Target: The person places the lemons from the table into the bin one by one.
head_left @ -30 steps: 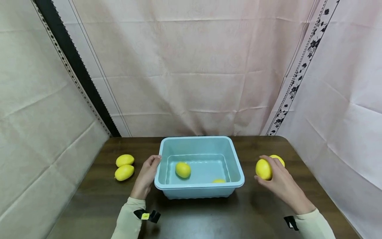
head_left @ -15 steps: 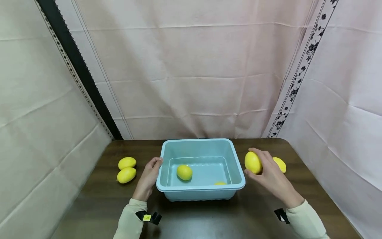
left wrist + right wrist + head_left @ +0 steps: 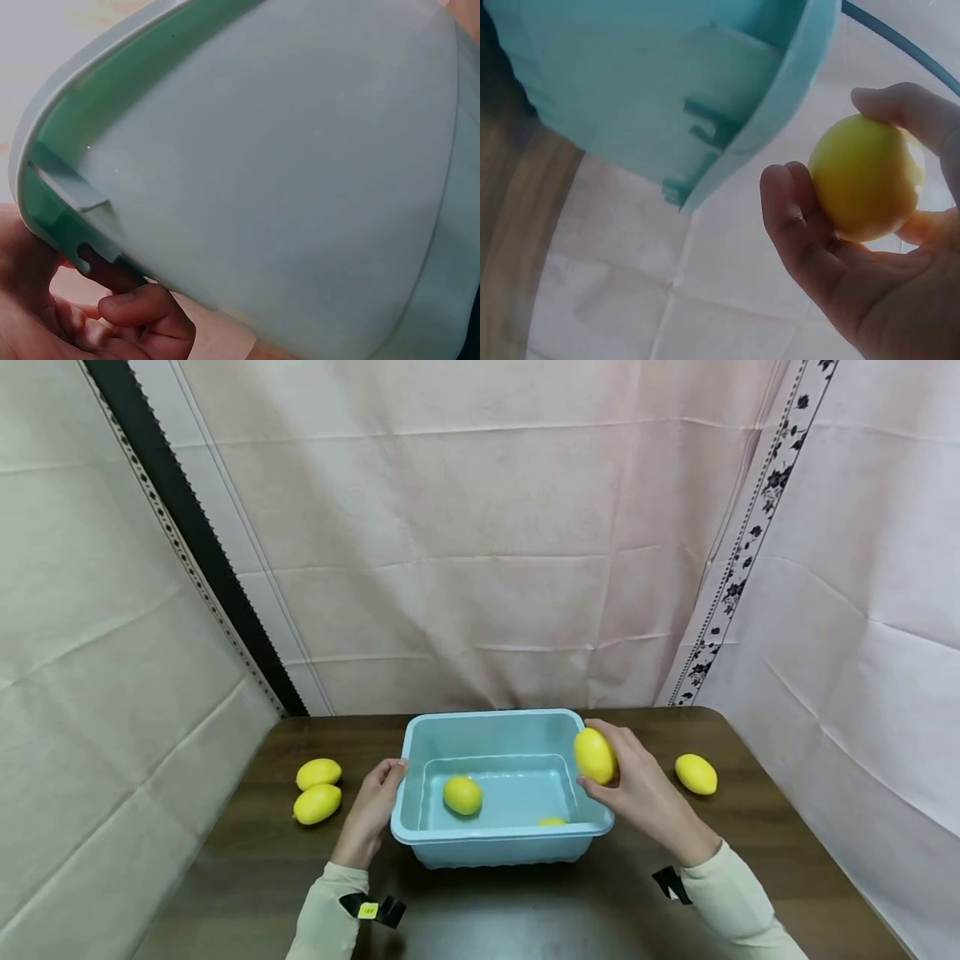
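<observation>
A light blue plastic basin [image 3: 495, 837] stands mid-table. My left hand [image 3: 372, 810] grips its left rim; in the left wrist view that hand [image 3: 97, 307] has its fingers curled at the underside of the rim. My right hand [image 3: 645, 793] holds a lemon [image 3: 596, 757] between thumb and fingers, over the basin's right rim. The right wrist view shows this lemon [image 3: 866, 178] pinched, apart from the basin wall [image 3: 630, 90]. Inside the basin lie one lemon [image 3: 462, 795] at the left and another [image 3: 552, 821], mostly hidden by the front wall.
Two lemons [image 3: 318, 772] lie together on the dark wooden table [image 3: 510, 918], left of the basin. A single lemon [image 3: 696, 774] lies to the right, beyond my right hand. Pale cloth [image 3: 487, 552] hangs behind the table and along both sides.
My right hand has carried its lemon leftward from the right side of the table to the basin's right rim. The lemon left behind there is now fully visible. My left hand keeps its grip.
</observation>
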{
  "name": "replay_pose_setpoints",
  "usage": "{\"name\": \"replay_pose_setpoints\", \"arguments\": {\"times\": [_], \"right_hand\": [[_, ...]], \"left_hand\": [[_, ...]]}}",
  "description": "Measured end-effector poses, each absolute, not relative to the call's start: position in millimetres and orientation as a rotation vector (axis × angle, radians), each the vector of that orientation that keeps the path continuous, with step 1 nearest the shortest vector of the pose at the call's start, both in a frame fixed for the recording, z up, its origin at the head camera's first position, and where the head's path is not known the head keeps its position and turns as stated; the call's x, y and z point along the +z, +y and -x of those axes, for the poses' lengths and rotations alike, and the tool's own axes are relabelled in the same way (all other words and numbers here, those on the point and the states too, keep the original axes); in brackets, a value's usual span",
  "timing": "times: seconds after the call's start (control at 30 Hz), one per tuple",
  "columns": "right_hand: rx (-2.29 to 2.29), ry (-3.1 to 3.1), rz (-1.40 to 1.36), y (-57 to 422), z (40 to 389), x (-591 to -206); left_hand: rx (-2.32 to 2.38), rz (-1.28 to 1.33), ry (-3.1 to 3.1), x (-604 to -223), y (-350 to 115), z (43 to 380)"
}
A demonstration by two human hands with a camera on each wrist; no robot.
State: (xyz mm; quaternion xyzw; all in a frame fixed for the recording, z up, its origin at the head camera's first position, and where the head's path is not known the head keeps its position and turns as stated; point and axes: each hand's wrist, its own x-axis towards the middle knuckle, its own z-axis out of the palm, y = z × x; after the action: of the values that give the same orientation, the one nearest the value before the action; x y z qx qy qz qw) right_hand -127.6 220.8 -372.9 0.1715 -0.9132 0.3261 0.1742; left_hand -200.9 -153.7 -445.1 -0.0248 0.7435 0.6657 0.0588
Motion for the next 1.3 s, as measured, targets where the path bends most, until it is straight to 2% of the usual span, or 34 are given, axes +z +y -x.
{"name": "replay_pose_setpoints", "arguments": {"times": [0.43, 0.87, 1.3], "right_hand": [[0.899, -2.606, -0.487, 204, 142, -391], [0.829, -2.591, -0.519, 197, 167, -394], [0.836, -2.678, -0.430, 187, 163, -405]], "left_hand": [[2.018, 0.090, 2.230, -453, -156, 196], [2.042, 0.056, 2.245, -443, -155, 210], [2.030, 0.076, 2.225, -446, -155, 204]]}}
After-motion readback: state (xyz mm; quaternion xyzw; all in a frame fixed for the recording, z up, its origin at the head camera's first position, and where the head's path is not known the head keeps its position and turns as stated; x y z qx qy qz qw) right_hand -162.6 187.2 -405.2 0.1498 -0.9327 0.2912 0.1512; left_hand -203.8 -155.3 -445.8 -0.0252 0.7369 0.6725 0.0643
